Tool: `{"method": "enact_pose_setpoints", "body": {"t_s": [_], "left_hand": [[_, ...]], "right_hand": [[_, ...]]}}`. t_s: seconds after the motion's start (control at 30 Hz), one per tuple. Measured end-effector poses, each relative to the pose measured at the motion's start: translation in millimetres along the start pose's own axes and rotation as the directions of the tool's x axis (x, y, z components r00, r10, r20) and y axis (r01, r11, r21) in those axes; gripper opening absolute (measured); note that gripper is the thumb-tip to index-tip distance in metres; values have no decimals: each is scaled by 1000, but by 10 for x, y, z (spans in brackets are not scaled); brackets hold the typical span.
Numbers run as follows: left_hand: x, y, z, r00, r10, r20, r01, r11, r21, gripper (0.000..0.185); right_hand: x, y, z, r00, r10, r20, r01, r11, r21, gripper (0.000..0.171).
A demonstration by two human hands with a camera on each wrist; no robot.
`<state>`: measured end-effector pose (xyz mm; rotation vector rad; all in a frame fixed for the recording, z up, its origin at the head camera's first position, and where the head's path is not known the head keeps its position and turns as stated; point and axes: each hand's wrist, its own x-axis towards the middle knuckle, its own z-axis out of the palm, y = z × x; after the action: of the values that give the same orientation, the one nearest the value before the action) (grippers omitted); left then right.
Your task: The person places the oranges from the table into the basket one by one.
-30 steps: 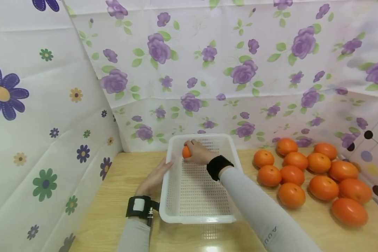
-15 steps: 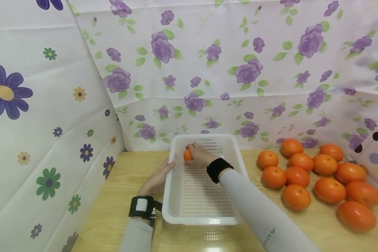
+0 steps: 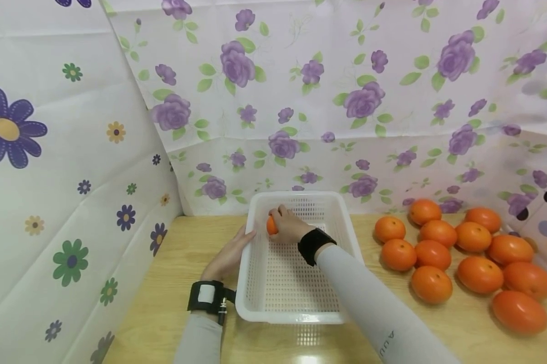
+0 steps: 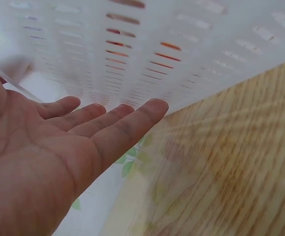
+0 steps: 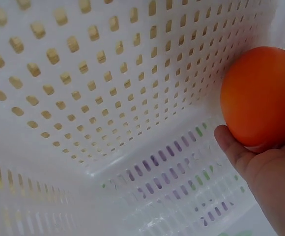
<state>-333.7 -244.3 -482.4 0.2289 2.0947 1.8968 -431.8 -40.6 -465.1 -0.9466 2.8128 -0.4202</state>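
Observation:
A white perforated plastic basket (image 3: 300,317) stands on the wooden table. Inside it, near the left wall, my right hand (image 3: 289,226) grips a smooth round orange fruit (image 3: 271,225). The right wrist view shows this fruit (image 5: 260,98) close up, with a fingertip underneath; the rest of the grip is cut off by the frame edge. My left hand (image 3: 227,257) holds the basket's left side, its thumb over the rim. In the left wrist view, the left hand's fingers (image 4: 128,128) lie fairly straight along the outside of the slotted wall (image 4: 142,54).
Several similar orange fruits (image 3: 432,254) lie grouped on the table to the right of the basket. A flowered sheet (image 3: 319,126) hangs behind, and another patterned sheet (image 3: 82,217) rises on the left. Wooden table surface (image 3: 164,283) shows left of the basket.
The view has shifted slightly, so the basket and fruits appear a little further right. My right hand keeps its grip on the fruit, and my left hand stays at the basket's side.

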Motion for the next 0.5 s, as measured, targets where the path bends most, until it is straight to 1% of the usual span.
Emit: {"method": "enact_pose_setpoints", "body": {"t_s": [0.13,0.3,0.4,0.5], "left_hand": [[4,-9,-8,1000,16,16,-16,1000,3,66],[-8,-11,-7,1000,10,2,-10,1000,3,68],[-11,-7,0,1000,4,-4,-4,1000,-10,68],[-11,0,7,1000,-2,-3,2,1000,-17,68]], "right_hand": [[12,-12,7,1000,-2,-17,2,1000,1,73],[49,15,49,998,-9,-67,12,999,33,73],[65,30,62,997,-11,-81,13,1000,18,73],[68,25,57,997,-9,-72,8,1000,-9,75]]}}
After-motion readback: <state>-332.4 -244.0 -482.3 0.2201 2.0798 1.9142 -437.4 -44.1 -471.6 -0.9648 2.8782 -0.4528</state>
